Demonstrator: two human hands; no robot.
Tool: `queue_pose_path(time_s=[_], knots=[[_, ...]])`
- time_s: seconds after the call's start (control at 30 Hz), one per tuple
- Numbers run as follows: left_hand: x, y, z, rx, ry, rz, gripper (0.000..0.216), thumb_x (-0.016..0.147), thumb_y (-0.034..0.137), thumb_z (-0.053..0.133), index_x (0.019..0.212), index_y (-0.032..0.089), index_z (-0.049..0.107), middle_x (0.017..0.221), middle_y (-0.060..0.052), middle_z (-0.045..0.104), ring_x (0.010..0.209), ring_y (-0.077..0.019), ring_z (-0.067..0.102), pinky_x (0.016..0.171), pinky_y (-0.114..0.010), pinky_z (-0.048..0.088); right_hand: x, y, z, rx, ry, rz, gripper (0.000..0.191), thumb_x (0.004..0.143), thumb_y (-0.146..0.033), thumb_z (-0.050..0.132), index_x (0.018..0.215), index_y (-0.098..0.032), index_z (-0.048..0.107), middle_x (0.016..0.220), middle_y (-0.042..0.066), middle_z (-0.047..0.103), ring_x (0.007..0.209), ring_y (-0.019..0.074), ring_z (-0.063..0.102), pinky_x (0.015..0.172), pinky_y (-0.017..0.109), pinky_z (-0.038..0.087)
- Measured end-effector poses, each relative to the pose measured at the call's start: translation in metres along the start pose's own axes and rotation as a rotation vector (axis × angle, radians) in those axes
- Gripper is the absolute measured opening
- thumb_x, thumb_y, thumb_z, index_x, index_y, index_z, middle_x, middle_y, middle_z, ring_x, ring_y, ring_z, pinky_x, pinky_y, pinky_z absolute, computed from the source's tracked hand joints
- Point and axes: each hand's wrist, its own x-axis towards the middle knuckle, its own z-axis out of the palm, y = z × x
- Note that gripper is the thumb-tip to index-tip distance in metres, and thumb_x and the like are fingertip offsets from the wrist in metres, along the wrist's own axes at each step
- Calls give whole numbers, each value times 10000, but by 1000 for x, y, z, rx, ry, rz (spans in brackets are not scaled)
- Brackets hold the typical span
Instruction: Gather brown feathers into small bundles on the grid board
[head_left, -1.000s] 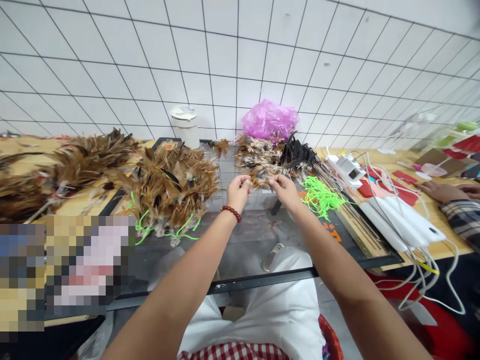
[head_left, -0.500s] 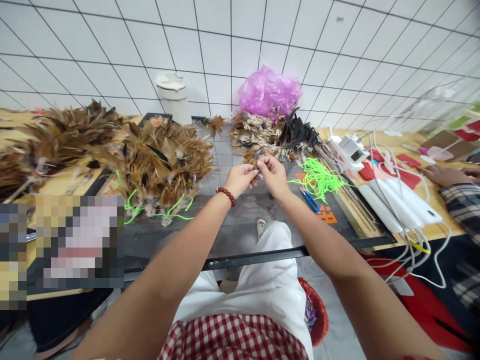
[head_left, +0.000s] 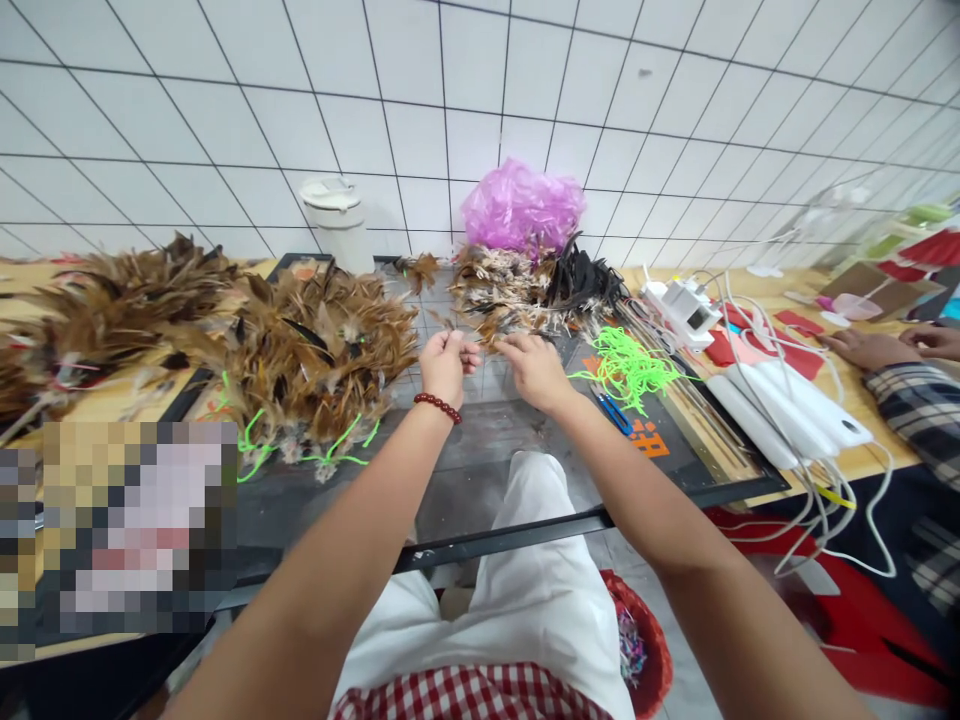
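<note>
My left hand [head_left: 448, 368], with a dark red bead bracelet [head_left: 438, 407] on the wrist, is closed over the see-through dark tabletop [head_left: 480, 430]. A thin brown feather [head_left: 441, 320] seems to stick out past its thumb. To its right, my right hand [head_left: 537, 372] reaches forward, fingers stretched out and palm down. Its fingertips touch the near edge of a pile of loose brown and pale feathers [head_left: 501, 285]. Black feathers [head_left: 581, 278] lie at that pile's right side. Left of my hands is a large heap of brown feather bunches [head_left: 322, 350], some tied with green cord.
A pink plastic bag [head_left: 521, 205] and a white lidded cup [head_left: 334, 220] stand by the tiled wall. Bright green cords [head_left: 634, 370] and blue snips [head_left: 615, 412] lie at right, near a white power strip [head_left: 795, 410] with cables. Another person's hand [head_left: 862, 348] rests at far right.
My hands were pinched together and have come apart. The left moved slightly left; the right opened its fingers and reached toward the loose feathers. The view tilted up a little.
</note>
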Motion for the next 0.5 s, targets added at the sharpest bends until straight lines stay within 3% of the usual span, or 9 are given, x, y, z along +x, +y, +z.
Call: queue_pose_path(time_s=[0.17, 0.33, 0.5], knots=[[0, -2, 1, 31, -16, -13, 154, 799, 278, 562, 746, 162, 475, 573, 39, 573, 409, -48, 497, 407, -153, 340, 0, -1, -8, -3, -94, -69, 397, 785, -69, 469, 1055, -247, 699, 1119, 57, 676, 1033, 228, 546, 853, 367, 366], [-1, -1, 1, 26, -33, -20, 124, 801, 250, 568, 779, 155, 491, 589, 35, 582, 428, -47, 510, 429, -156, 363, 2, 6, -16, 28, 64, 6, 390, 846, -105, 436, 1140, -232, 659, 1121, 69, 659, 1005, 206, 562, 822, 327, 388], [-3, -2, 1, 42, -61, -17, 160, 784, 277, 601, 760, 153, 502, 593, 31, 585, 414, -46, 486, 405, -161, 333, -3, 9, -10, -135, -25, -48, 324, 875, -174, 473, 1130, -259, 653, 1043, 89, 642, 960, 227, 535, 771, 337, 378]])
